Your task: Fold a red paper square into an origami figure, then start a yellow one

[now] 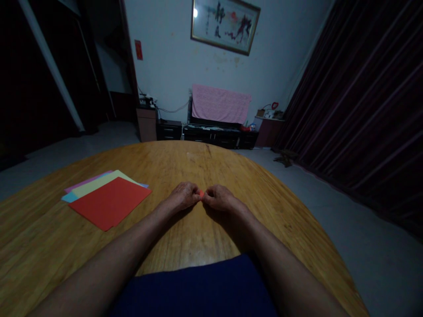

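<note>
My left hand and my right hand rest side by side on the round wooden table, knuckles up and fingers curled. Between their fingertips they pinch a small red piece of paper, mostly hidden by the fingers. To the left lies a stack of coloured paper sheets, a red sheet on top with yellow, blue and purple ones showing beneath it.
Beyond the table stand a low dark TV cabinet with a pink cloth draped over the screen, and a small brown cabinet. Dark curtains line the right wall. A framed picture hangs above.
</note>
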`<state>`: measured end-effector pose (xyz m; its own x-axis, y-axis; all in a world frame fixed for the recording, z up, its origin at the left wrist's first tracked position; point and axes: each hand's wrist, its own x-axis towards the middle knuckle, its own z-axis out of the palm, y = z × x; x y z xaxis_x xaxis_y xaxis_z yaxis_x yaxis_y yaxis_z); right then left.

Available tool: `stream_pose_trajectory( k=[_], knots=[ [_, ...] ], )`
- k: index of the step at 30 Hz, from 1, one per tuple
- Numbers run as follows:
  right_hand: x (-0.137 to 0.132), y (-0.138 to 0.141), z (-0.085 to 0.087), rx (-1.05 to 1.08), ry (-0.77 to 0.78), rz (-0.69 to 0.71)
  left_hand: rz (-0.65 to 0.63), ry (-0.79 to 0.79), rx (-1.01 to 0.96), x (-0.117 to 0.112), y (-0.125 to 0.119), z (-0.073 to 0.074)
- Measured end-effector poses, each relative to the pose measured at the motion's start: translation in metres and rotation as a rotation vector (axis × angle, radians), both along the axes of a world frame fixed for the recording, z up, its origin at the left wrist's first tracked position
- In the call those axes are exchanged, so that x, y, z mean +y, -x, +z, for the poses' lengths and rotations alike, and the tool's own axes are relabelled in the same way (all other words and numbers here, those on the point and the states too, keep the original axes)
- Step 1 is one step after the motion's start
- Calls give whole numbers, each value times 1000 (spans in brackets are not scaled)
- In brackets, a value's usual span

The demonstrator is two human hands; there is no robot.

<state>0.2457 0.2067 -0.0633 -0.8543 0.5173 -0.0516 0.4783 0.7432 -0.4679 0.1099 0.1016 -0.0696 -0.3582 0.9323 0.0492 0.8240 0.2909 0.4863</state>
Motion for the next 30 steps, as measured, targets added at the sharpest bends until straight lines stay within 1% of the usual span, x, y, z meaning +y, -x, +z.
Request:
stream_pose_trajectory(
  k=[3,5,10,16,22,26,30],
  knots=[
    [-5,1,1,19,-64,-39,-9,18,-30,-2,1,4],
    [-7,2,1,19,-91,-47,-39,30,-59,-4,3,6],
    [-9,4,-2,-4,-106,-64,-78,37,-129,-7,6,7],
    [-4,3,-2,-31,-169,-112,-85,34,-80,-7,4,10],
    [6,-3,-3,-33,-124,-151,-77,74,-105,-7,3,14],
    [8,-6,-1,-33,-113,-117,-94,71,-62,-5,5,10],
    [8,-10,4,-23,-70,-123,-83,62,-40,-5,11,6]
  ],
)
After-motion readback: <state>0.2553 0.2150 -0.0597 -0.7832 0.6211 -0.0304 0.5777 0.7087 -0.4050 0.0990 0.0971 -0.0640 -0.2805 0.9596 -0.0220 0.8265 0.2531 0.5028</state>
